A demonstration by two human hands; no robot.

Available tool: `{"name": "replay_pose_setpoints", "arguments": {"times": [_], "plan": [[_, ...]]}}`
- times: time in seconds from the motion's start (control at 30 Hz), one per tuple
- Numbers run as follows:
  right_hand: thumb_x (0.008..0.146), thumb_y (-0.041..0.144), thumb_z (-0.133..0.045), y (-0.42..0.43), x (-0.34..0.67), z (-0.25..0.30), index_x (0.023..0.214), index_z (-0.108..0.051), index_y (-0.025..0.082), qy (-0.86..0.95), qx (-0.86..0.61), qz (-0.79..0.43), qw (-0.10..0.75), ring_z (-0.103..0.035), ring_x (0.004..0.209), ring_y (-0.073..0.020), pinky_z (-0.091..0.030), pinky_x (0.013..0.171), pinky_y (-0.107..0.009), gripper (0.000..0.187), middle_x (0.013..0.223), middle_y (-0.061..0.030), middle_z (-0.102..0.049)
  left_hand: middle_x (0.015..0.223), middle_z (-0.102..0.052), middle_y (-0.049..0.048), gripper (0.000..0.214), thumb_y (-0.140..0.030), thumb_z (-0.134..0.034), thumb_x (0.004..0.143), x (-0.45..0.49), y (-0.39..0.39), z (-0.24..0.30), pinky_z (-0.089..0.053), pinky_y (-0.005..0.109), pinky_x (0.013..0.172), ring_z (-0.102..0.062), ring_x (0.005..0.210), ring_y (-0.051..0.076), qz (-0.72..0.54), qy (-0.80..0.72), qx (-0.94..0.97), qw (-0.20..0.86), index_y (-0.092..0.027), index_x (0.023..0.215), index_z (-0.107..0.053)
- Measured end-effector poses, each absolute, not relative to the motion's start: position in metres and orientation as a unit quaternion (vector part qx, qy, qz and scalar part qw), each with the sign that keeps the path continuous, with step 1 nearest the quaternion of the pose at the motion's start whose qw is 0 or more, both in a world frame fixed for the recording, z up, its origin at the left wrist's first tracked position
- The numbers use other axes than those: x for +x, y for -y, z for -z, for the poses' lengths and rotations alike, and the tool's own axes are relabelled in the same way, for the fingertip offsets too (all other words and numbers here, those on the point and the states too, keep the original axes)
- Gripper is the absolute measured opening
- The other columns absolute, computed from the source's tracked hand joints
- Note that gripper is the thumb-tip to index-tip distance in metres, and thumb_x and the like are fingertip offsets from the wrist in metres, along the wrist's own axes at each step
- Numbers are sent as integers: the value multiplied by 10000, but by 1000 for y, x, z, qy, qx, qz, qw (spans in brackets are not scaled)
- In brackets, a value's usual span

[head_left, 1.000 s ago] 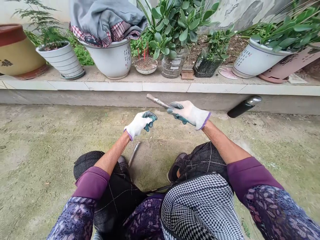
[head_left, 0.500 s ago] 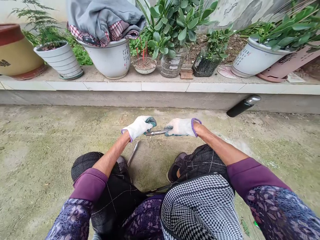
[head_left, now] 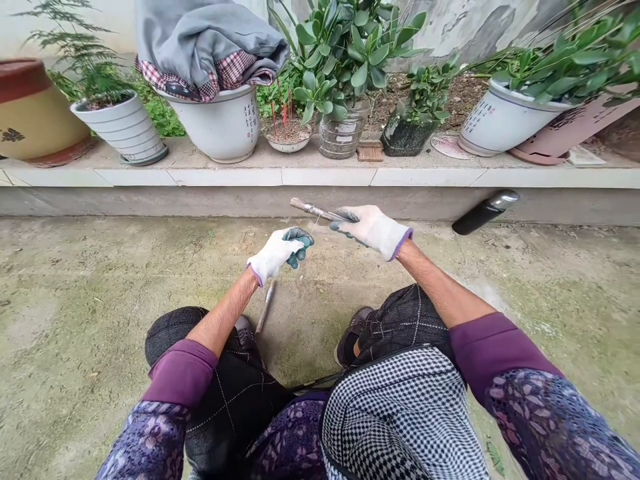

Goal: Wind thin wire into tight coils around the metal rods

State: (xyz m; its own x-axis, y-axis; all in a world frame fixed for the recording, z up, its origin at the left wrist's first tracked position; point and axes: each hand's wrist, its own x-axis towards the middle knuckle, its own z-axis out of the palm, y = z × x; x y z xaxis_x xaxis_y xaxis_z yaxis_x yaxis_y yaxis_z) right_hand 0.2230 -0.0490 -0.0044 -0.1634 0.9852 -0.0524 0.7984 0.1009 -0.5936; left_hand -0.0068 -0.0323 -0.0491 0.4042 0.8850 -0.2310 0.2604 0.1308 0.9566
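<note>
My right hand (head_left: 373, 230), in a white glove with dark green fingers, grips a thin rod (head_left: 317, 210) with silvery wrapping near its far end. A fine pale wire or thread (head_left: 315, 227) runs down from the wrapping to my left hand (head_left: 283, 252). That hand wears a matching glove, its fingers pinched together on the strand. The rod points up and left, above my left hand and apart from it. Another wrapped rod (head_left: 266, 307) leans or lies beside my left shoe; which of the two, I cannot tell.
A black flask (head_left: 485, 212) leans at the foot of the low ledge (head_left: 225, 177). Along the ledge stand several potted plants, a white pot (head_left: 213, 127) topped with grey clothing (head_left: 210, 47), and a small brush head (head_left: 370, 151). Mossy concrete (head_left: 100, 300) lies beneath me.
My right hand has raised the rod and tilted its far end upward, away from my left hand. The strand between them now shows, stretched. My left hand has stayed nearly in place.
</note>
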Motion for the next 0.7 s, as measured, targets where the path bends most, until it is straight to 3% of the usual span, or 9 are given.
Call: {"name": "replay_pose_setpoints", "arguments": {"times": [0.1, 0.17, 0.33, 0.47, 0.57, 0.7], "plan": [[823, 436, -604, 59, 216, -2, 1042, -680, 163, 658, -588, -410, 230, -413, 461, -80, -333, 385, -196, 358, 600, 33, -504, 585, -616, 15, 163, -257, -681, 727, -7, 31, 50, -430, 239, 483, -527, 513, 115, -268, -476, 606, 578, -177, 869, -680], [806, 427, -625, 64, 214, -2, 1058, -672, 160, 635, -553, -493, 218, -383, 429, -70, -315, 336, -184, 370, 588, 42, -478, 589, -620, 17, 147, -237, -677, 721, -8, 29, 49, -425, 228, 481, -527, 515, 110, -263, -477, 614, 572, -170, 851, -679], [766, 471, -666, 71, 213, 7, 1016, -685, 169, 664, -471, -577, 66, -409, 429, -69, -343, 340, -183, 393, 595, 37, -499, 676, -666, 15, 131, -174, -656, 680, -12, 25, 47, -441, 214, 505, -548, 545, 99, -240, -471, 652, 543, -157, 805, -691], [787, 455, -634, 71, 212, 19, 907, -701, 204, 736, -474, -482, -45, -433, 433, -88, -330, 385, -208, 287, 574, 29, -529, 638, -648, 1, 122, -130, -634, 657, -12, 29, 47, -438, 201, 484, -532, 517, 88, -213, -472, 668, 534, -149, 763, -693], [765, 344, -648, 65, 209, 30, 718, -672, 196, 768, -503, -393, -59, -426, 445, -97, -303, 434, -233, 157, 527, 20, -522, 587, -615, -13, 106, -119, -625, 654, -10, 35, 48, -406, 183, 428, -505, 479, 81, -194, -476, 676, 528, -150, 737, -684], [794, 334, -608, 51, 211, 38, 812, -702, 194, 780, -561, -275, -41, -455, 510, -120, -286, 497, -261, 169, 588, -3, -564, 532, -557, -29, 84, -135, -610, 688, -4, 40, 46, -378, 160, 380, -484, 452, 76, -194, -494, 670, 520, -154, 747, -667]]}}
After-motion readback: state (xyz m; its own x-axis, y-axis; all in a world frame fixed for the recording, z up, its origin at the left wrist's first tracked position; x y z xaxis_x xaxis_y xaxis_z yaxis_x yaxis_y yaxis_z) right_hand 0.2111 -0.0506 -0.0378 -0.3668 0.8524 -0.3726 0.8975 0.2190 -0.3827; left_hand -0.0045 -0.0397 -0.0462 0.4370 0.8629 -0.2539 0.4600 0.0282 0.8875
